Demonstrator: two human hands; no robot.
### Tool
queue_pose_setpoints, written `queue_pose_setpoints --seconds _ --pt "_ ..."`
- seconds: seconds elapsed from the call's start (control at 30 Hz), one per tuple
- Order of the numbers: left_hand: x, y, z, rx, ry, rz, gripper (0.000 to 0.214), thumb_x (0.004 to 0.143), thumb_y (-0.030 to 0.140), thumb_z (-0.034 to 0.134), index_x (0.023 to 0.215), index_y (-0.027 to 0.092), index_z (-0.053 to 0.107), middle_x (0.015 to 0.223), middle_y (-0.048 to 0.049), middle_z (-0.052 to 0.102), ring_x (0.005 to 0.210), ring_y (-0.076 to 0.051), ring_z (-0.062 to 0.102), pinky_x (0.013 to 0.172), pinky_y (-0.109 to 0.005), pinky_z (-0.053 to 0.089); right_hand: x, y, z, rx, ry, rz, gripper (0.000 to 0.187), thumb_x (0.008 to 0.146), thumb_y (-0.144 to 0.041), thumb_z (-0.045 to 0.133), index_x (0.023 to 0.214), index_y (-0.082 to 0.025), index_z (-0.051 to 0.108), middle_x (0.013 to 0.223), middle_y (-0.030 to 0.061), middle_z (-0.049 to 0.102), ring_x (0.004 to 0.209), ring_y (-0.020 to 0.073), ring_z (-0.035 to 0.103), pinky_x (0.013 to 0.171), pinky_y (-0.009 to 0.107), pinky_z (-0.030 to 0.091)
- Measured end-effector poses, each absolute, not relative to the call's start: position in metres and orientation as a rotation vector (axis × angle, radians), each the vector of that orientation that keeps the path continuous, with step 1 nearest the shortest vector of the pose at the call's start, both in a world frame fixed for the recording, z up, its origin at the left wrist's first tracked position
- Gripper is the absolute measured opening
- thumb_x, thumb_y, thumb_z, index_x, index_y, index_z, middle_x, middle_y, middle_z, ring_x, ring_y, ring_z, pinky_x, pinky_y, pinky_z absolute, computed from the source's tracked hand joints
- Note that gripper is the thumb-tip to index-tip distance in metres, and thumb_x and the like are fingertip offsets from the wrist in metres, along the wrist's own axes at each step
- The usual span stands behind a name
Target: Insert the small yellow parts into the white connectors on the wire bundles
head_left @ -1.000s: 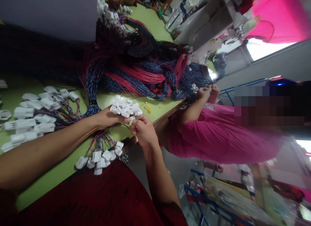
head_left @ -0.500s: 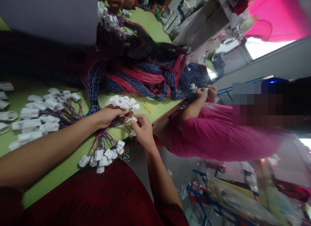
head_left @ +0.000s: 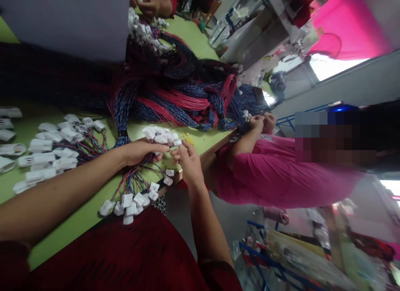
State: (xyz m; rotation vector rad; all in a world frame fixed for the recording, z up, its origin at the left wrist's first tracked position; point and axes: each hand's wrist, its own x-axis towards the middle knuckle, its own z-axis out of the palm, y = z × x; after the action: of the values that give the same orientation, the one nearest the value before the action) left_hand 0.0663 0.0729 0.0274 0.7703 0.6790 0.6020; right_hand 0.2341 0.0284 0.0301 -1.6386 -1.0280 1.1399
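Observation:
My left hand [head_left: 140, 151] is closed round a bunch of red and blue wires whose white plastic connectors [head_left: 161, 136] fan out above my fingers. My right hand [head_left: 187, 159] is beside it, fingers pinched at the right end of that bunch of connectors. More white connectors on wires [head_left: 133, 201] hang loose below my left wrist at the edge of the green table [head_left: 71, 218].
A row of wired white connectors [head_left: 46, 151] lies at the left. Thick bundles of red, blue and black wire [head_left: 178, 95] cover the table's middle. Small yellow parts [head_left: 187, 136] lie near my hands. A person in pink [head_left: 275, 174] works at the right, another person's hands [head_left: 151, 3] at the top.
My right hand moved up from below the bunch to its right end. One connector dropped loose onto the table by the edge. My left hand kept its hold.

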Motion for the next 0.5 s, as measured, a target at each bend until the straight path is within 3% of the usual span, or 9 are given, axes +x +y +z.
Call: queue_pose_setpoints --seconds 0.13,0.3,0.4,0.5 --pt "0.064 0.072 0.029 1.012 0.692 0.626 0.016 0.053 0.007 0.065 0.065 0.017 0.067 0.062 0.0033 0.062 0.058 -0.011 0.053 0.056 -0.020 0.041 0.236 0.039 0.017 -1.524 -0.977 1.199 0.029 0.071 -0.041 0.062 0.091 -0.020 0.058 0.064 -0.0040 0.056 0.050 0.0076 0.047 0.052 0.023 0.040" --pt "0.072 0.077 0.015 0.744 0.683 0.570 0.017 0.060 0.015 0.056 0.072 0.013 0.068 0.070 -0.0057 0.070 0.067 -0.018 0.064 0.067 -0.028 0.050 0.238 0.039 0.016 -1.496 -0.985 1.074 0.024 0.071 -0.041 0.062 0.083 -0.020 0.059 0.072 -0.0033 0.058 0.064 0.0094 0.053 0.064 0.024 0.045" --pt "0.073 0.078 0.009 0.650 0.658 0.527 0.024 0.063 0.021 0.054 0.078 0.009 0.068 0.079 -0.0121 0.072 0.076 -0.021 0.066 0.075 -0.032 0.051 0.232 0.046 0.016 -1.502 -0.950 1.057 0.028 0.071 -0.044 0.062 0.085 -0.020 0.060 0.085 -0.0009 0.061 0.073 0.0115 0.057 0.069 0.026 0.046" --pt "0.072 0.078 0.011 0.644 0.661 0.510 0.022 0.062 0.021 0.054 0.075 0.008 0.066 0.075 -0.0120 0.071 0.074 -0.021 0.066 0.074 -0.031 0.052 0.227 0.052 0.016 -1.507 -0.963 1.077 0.036 0.076 -0.050 0.054 0.099 -0.022 0.059 0.093 0.0017 0.063 0.079 0.0139 0.059 0.069 0.027 0.047"
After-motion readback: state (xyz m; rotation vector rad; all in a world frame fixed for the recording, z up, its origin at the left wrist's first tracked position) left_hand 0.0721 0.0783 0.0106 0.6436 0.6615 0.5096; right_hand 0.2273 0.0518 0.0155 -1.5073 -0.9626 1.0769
